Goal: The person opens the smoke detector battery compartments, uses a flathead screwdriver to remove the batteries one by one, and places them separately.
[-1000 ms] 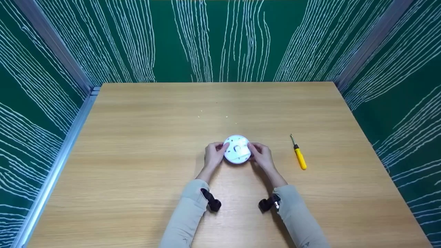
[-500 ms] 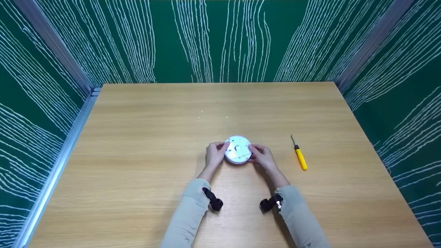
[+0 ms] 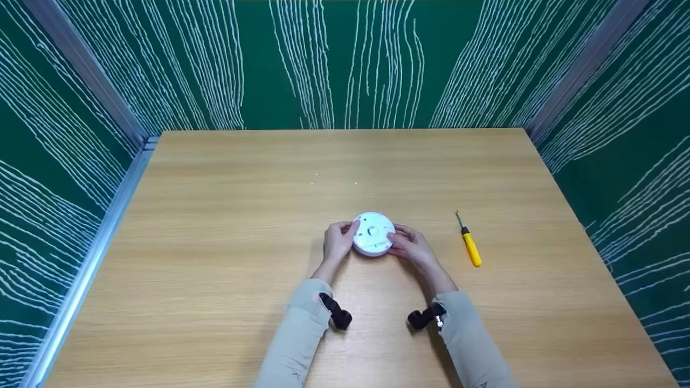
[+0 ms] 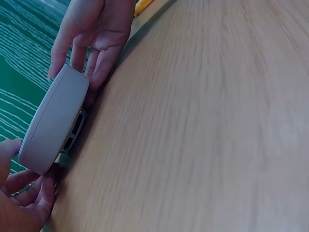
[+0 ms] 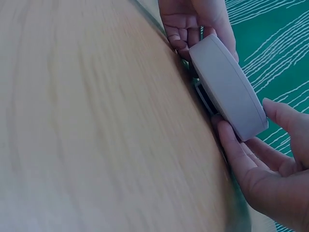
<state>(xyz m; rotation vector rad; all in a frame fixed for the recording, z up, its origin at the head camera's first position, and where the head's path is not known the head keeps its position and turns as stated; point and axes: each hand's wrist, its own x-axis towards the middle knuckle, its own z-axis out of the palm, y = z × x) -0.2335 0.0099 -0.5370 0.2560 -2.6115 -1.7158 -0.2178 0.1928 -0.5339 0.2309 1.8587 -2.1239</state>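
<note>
A white, round smoke detector (image 3: 373, 233) is held between both hands just above the table, its flat back with small holes facing up. In the wrist views its smooth side wall (image 4: 55, 121) shows, and a dark slotted vent (image 5: 206, 96) juts from the underside. My left hand (image 3: 338, 242) grips the left edge, thumb on top and fingers beneath. On the opposite edge my right hand (image 3: 414, 247) pinches it the same way, the thumb at the rim and fingers curled below. To the right lies a screwdriver (image 3: 469, 240) with a yellow handle, apart from both hands.
The wooden table (image 3: 232, 215) extends around the hands. Several tiny pale bits (image 3: 356, 184) lie beyond the detector. Green walls (image 3: 453, 59) with white streaks stand at the back and both sides. A black wrist camera (image 3: 339, 318) is strapped at each sleeve.
The right thumb has slid down the detector's edge toward me, and that hand has shifted slightly right. The left hand keeps its grip. The screwdriver lies where it was.
</note>
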